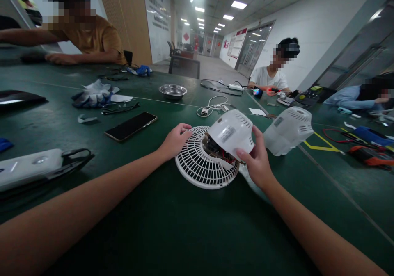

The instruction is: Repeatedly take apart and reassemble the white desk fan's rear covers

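A white round fan grille (pixel 200 165) lies flat on the green table (pixel 184 235). My left hand (pixel 175 140) grips its far left rim with curled fingers. My right hand (pixel 257 161) holds a white domed motor cover (pixel 231 133), tilted up off the grille's centre. Under the raised cover, dark motor parts and red wires (pixel 217 151) show. A second white vented housing (pixel 287 130) lies on the table just right of my right hand.
A black phone (pixel 131 126), gloves (pixel 94 95), a steel bowl (pixel 172 90) and a white cable (pixel 212 107) lie beyond the fan. A white device (pixel 30 167) sits at left. Red and orange tools (pixel 366 151) lie at right. Three other people sit at the far side.
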A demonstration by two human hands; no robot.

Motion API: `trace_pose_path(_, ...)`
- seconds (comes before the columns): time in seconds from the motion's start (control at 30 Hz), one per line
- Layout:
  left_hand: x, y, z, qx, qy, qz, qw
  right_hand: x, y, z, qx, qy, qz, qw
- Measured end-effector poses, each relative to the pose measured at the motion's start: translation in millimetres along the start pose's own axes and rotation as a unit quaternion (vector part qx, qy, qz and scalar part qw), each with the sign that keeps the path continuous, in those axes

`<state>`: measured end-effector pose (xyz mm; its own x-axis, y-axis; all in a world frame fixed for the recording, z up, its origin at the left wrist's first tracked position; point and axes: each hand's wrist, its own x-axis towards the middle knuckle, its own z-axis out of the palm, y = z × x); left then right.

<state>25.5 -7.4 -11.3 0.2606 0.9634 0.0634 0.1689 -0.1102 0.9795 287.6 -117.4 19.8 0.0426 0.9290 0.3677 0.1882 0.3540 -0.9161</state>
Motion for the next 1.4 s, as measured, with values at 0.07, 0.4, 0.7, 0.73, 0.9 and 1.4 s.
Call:
trace_pose_path(0.07,-2.0,2.5,-0.9,0.053,0.006,0.030,0.998,-2.8,-2.0,-0.2,-0.053,-0.022,-0.018,0.998)
trace_pose_path(0.4,-16.2,16.3,-2.1,0.212,-0.056,0.193,0.956,-0.7,-4.8,-3.8,-0.164,-0.020,-0.089,0.982)
trace_pose_path(0.7,-14.3,19.1,-2.7,0.232,-0.097,0.249,0.935,0.2,-4.2,-7.3,-0.141,0.014,-0.121,0.983)
trace_pose_path(0.73,-15.1,20.0,-2.5,0.230,-0.097,0.251,0.935,0.4,-6.0,-7.9,-0.128,0.022,-0.124,0.984)
trace_pose_path(0.9,-15.4,18.7,-2.4,0.224,-0.094,0.253,0.936,0.4,-10.2,-10.2,-0.107,0.033,-0.121,0.986)
trace_pose_path(1.4,-21.3,23.2,1.5,0.229,-0.071,0.234,0.942,1.4,7.4,-9.7,-0.183,-0.043,-0.102,0.977)
